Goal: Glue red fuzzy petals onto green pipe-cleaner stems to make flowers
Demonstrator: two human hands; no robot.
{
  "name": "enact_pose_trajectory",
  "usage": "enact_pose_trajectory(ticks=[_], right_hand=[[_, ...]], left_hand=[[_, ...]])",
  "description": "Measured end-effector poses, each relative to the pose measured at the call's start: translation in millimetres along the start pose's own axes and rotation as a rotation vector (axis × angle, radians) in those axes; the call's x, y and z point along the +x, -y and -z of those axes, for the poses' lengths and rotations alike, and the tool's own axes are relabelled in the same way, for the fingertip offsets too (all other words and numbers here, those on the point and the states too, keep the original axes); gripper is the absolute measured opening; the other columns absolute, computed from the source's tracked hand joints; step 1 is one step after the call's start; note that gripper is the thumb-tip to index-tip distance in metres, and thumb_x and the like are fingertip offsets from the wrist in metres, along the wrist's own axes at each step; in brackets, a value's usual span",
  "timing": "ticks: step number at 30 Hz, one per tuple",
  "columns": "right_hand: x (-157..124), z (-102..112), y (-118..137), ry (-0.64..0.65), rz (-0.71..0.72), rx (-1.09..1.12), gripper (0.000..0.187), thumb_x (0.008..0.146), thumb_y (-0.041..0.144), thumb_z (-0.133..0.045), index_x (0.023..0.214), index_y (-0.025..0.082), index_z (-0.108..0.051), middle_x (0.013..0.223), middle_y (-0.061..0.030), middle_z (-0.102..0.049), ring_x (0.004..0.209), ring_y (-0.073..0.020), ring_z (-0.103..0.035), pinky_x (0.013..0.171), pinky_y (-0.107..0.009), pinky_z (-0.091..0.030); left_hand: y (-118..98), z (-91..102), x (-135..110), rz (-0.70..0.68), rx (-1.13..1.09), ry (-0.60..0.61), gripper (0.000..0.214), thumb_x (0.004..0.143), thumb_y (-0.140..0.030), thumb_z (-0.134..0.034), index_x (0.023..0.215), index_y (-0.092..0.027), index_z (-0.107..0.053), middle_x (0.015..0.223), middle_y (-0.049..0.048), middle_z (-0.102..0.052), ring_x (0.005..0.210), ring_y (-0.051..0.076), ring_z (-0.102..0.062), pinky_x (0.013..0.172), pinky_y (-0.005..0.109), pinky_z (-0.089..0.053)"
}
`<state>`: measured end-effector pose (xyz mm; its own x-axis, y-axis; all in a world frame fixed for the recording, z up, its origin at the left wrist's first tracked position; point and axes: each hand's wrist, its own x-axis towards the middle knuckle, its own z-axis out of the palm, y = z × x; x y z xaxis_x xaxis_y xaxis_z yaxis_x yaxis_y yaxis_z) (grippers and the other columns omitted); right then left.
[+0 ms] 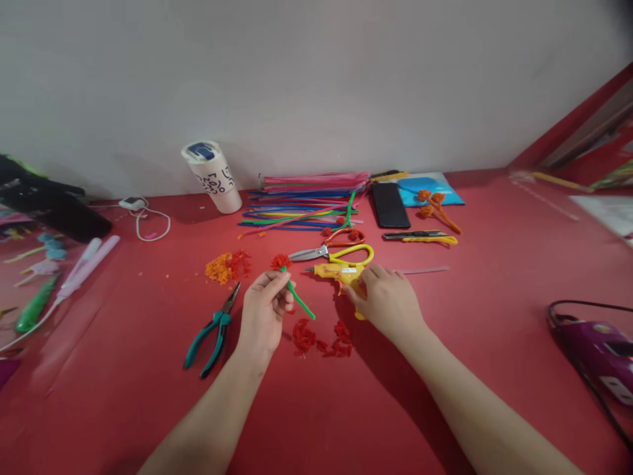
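Between the thumb and fingers of my left hand (267, 303) is a small flower with a red fluffy head (281, 262) and a green pipe-cleaner stem (302, 305), which slants down to the right. My right hand (390, 297) is closed over the handle of a yellow glue gun (329, 271). The gun lies on its side, nozzle to the left, with a glue stick (425, 270) coming out behind. Scissors (329, 253) with orange and yellow handles rest just beyond it. Red fluffy clippings (304, 336) lie between my forearms.
Teal-handled pliers (217, 330) and orange clippings (219, 268) are on the left. Farther back stand a white tumbler (213, 178) and a bundle of coloured pipe cleaners (301, 204). A phone (390, 206), a cutter knife (415, 234) and an orange flower piece (438, 206) lie back right.
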<state>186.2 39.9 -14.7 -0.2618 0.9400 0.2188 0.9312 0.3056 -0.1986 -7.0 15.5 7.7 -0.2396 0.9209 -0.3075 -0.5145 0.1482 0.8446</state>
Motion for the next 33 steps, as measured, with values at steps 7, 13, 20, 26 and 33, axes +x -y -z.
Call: enact_pose_trajectory(ticks=[7, 13, 20, 26, 33], right_hand=[[-9.9, -23.8, 44.3, -0.013, 0.525, 0.134, 0.014, 0.085, 0.016, -0.054, 0.074, 0.015, -0.064, 0.073, -0.0055, -0.061, 0.069, -0.0173, -0.051, 0.064, -0.03, -0.033], [-14.5, -38.1, 58.0, 0.002, 0.569, 0.183, 0.018, 0.086, 0.01, -0.047, 0.081, 0.014, -0.064, 0.072, -0.0074, -0.062, 0.067, -0.0188, -0.051, 0.06, -0.031, -0.032], [-8.0, -14.0, 39.4, -0.008, 0.319, 0.351, 0.017, 0.083, 0.006, -0.045, 0.082, 0.014, -0.06, 0.071, -0.0045, -0.067, 0.062, -0.0141, -0.059, 0.056, -0.023, -0.042], [-4.8, 21.2, 25.4, 0.026, -0.037, 0.914, 0.013, 0.082, 0.022, -0.051, 0.083, 0.022, -0.064, 0.077, -0.0009, -0.071, 0.07, -0.0159, -0.068, 0.063, -0.025, -0.05], [-16.2, 32.9, 34.0, -0.032, -0.028, 0.768, 0.009, 0.083, 0.027, -0.054, 0.079, 0.02, -0.059, 0.065, 0.0014, -0.068, 0.053, -0.0113, -0.062, 0.05, -0.02, -0.042]], left_hand=[[2.3, -1.1, -0.5, 0.014, -0.022, 0.041, 0.02, 0.061, -0.02, -0.073, 0.064, -0.014, -0.054, 0.054, -0.0047, -0.059, 0.038, 0.002, -0.047, 0.035, 0.012, -0.033], [2.2, -2.8, -4.8, 0.03, -0.019, 0.072, 0.019, 0.063, -0.019, -0.072, 0.064, -0.014, -0.054, 0.054, -0.0045, -0.059, 0.038, 0.002, -0.047, 0.035, 0.011, -0.033], [1.1, -3.7, -7.8, 0.03, 0.011, 0.094, 0.02, 0.064, -0.021, -0.072, 0.063, -0.015, -0.053, 0.057, -0.0029, -0.061, 0.038, 0.002, -0.047, 0.035, 0.012, -0.033], [6.2, -4.0, -7.7, 0.058, 0.066, 0.131, 0.02, 0.065, -0.023, -0.072, 0.064, -0.015, -0.053, 0.05, -0.0044, -0.058, 0.036, 0.003, -0.046, 0.033, 0.012, -0.033], [21.7, -5.9, -10.3, 0.096, 0.164, 0.192, 0.022, 0.063, -0.027, -0.074, 0.066, -0.016, -0.055, 0.042, -0.0061, -0.053, 0.034, 0.007, -0.048, 0.031, 0.014, -0.035]])
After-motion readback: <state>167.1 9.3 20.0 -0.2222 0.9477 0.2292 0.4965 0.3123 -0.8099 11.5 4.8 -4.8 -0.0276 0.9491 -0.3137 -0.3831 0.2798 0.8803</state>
